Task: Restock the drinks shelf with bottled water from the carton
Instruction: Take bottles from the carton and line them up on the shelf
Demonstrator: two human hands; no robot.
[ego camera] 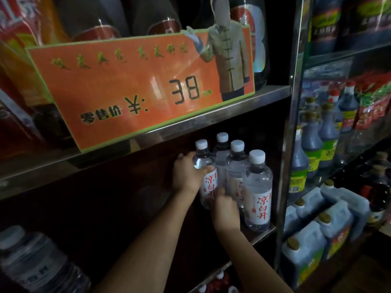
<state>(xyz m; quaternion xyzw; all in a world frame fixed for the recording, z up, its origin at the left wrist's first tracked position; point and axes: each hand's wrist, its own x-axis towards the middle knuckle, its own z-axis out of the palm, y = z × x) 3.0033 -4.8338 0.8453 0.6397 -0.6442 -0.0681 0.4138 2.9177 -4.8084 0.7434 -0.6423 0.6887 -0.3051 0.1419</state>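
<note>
Four water bottles stand in a tight cluster on the dark shelf [262, 231] at centre frame, beneath the orange price sign [131, 89]. The leftmost bottle [206, 178] is the one being handled. The left hand [187, 174] wraps round its upper body, thumb across the front just above the label. The right hand [225, 210] is at its lower part, fingers curled against the base; whether it grips or merely steadies the bottle cannot be told, since the fingertips are hidden behind it. The front bottle [258, 191] stands nearest the shelf edge at right, apart from both hands.

Judgement: the step in hand is the seating of this bottle beside those already placed. It appears upright and touching its neighbour, though its base is hidden by the right hand. The carton is not in view.

The next move calls for both hands to let go without tipping the cluster, then a return to the carton for more stock. The dark shelf space to the left of the cluster looks open for further bottles.

Large water jugs [36, 263] sit at lower left; dark sauce bottles [311, 140] fill the rack at right.
</note>
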